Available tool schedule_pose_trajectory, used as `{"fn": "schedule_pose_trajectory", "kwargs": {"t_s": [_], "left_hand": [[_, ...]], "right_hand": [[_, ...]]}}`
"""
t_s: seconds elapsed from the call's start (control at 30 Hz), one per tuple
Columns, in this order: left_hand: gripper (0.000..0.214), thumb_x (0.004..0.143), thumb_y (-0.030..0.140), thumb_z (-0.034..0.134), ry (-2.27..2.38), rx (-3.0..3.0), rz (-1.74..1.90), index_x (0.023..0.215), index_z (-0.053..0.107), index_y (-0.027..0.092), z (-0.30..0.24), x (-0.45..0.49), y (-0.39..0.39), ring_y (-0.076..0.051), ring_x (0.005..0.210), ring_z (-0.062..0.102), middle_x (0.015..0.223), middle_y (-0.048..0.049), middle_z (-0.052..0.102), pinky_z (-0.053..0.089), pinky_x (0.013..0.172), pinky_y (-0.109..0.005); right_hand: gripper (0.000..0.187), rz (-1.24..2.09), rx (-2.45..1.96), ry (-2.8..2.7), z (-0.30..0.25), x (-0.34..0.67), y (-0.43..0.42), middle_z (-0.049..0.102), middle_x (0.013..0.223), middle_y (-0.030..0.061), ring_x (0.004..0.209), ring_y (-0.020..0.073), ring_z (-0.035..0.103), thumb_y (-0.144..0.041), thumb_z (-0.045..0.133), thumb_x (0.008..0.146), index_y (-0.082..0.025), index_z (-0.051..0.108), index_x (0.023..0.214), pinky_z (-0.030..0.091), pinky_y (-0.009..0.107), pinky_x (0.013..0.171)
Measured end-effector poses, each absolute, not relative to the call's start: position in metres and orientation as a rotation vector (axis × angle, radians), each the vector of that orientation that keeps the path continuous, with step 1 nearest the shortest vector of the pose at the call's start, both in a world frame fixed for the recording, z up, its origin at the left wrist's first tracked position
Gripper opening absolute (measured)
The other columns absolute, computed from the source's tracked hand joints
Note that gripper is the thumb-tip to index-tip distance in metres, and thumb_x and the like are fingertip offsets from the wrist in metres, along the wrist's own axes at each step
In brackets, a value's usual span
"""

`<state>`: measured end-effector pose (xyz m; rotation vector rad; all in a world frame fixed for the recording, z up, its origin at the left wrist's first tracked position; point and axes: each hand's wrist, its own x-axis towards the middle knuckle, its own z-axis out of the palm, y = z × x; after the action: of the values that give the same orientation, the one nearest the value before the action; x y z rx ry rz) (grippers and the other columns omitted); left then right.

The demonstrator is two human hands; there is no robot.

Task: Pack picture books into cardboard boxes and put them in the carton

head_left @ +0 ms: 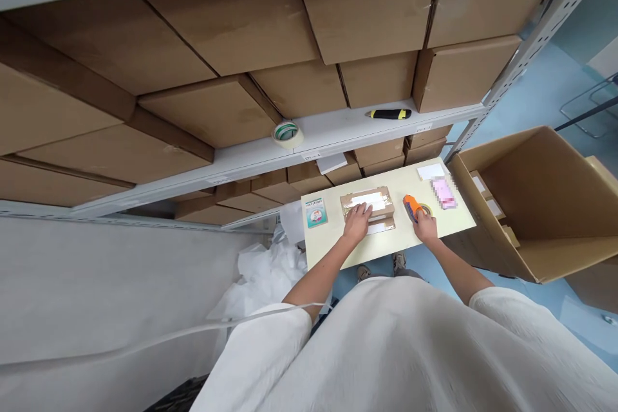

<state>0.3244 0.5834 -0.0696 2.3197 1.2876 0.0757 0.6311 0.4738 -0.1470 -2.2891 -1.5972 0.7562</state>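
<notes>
- Precariously, a green-and-white card (316, 212) is lying near the left end of the pale table (317, 246), where a wide swing of the left forearm could be sweeping it off.
- Mid-table, a small cardboard package (375, 196) is resting under the left hand (357, 222); uneven pressure could be sending it skidding or crumpling its white label.
- Just right of it, an orange tape dispenser (411, 205) is posing a likely risk: a hurried swing could be catching the left fingers or knocking the pink item (443, 193) near the table's right end.
- Palm down, the left hand's fingers are spreading slightly over the package, pressing on its top and pinching nothing visible.
- Opposite, the right hand (425, 226) is gripping the dispenser, its fingers curling closed around the near end; exactly how tightly, one cannot tell.
</notes>
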Motion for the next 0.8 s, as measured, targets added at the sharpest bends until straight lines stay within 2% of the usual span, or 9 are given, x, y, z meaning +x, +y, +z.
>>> {"fn": "schedule_pose_trajectory", "kwargs": {"t_s": [0.17,0.27,0.37,0.47,0.53,0.67,0.8], "left_hand": [[0.062,0.101,0.017,0.051,1.291,2.300,0.076,0.161,0.055,0.031,-0.070,0.323,0.583,-0.039,0.157,0.039,0.170,-0.0125,0.049,0.034,0.128,-0.061],[0.068,0.098,0.014,0.051,1.276,2.323,0.053,0.165,0.051,0.030,-0.071,0.321,0.583,-0.039,0.158,0.038,0.172,-0.0125,0.048,0.032,0.129,-0.063],[0.071,0.096,0.011,0.050,1.261,2.332,0.057,0.165,0.052,0.028,-0.072,0.321,0.583,-0.038,0.159,0.038,0.173,-0.0124,0.047,0.031,0.130,-0.061],[0.071,0.094,0.008,0.049,1.257,2.310,0.103,0.162,0.055,0.026,-0.074,0.320,0.584,-0.038,0.160,0.038,0.174,-0.0127,0.046,0.031,0.130,-0.061],[0.072,0.092,0.008,0.050,1.253,2.288,0.139,0.162,0.055,0.026,-0.075,0.320,0.584,-0.037,0.161,0.038,0.174,-0.0125,0.046,0.030,0.131,-0.061],[0.076,0.089,0.008,0.052,1.236,2.269,0.211,0.162,0.055,0.026,-0.075,0.318,0.582,-0.034,0.162,0.038,0.173,-0.0111,0.047,0.025,0.132,-0.060],[0.077,0.086,0.007,0.054,1.295,2.205,0.266,0.159,0.058,0.030,-0.074,0.315,0.581,-0.037,0.164,0.035,0.173,-0.0087,0.048,0.022,0.129,-0.066]], "right_hand": [[0.034,0.708,-2.213,-1.628,-0.148,0.633,0.475,0.070,0.101,0.0166,0.111,0.0387,0.062,-0.021,0.055,0.092,-0.024,0.059,0.125,0.040,0.058,0.104],[0.041,0.684,-2.217,-1.558,-0.138,0.643,0.477,0.073,0.111,0.0200,0.113,0.0400,0.063,-0.024,0.054,0.092,-0.020,0.057,0.132,0.039,0.060,0.106],[0.048,0.737,-2.198,-1.338,-0.121,0.663,0.486,0.074,0.113,0.0163,0.108,0.0376,0.066,-0.032,0.052,0.092,-0.021,0.056,0.138,0.042,0.062,0.106],[0.048,0.910,-1.969,-1.149,-0.095,0.682,0.504,0.075,0.108,0.0098,0.101,0.0328,0.068,-0.041,0.052,0.090,-0.025,0.057,0.135,0.050,0.056,0.101],[0.048,1.018,-1.767,-1.135,-0.076,0.687,0.520,0.075,0.111,0.0085,0.105,0.0311,0.069,-0.044,0.054,0.088,-0.025,0.058,0.132,0.054,0.050,0.100],[0.047,1.150,-1.557,-1.211,-0.039,0.668,0.559,0.074,0.125,0.0069,0.114,0.0298,0.067,-0.045,0.054,0.088,-0.027,0.060,0.131,0.055,0.045,0.099],[0.045,1.304,-1.432,-1.296,-0.020,0.625,0.597,0.073,0.126,0.0054,0.115,0.0285,0.066,-0.042,0.057,0.085,-0.027,0.063,0.126,0.054,0.042,0.098]]}}
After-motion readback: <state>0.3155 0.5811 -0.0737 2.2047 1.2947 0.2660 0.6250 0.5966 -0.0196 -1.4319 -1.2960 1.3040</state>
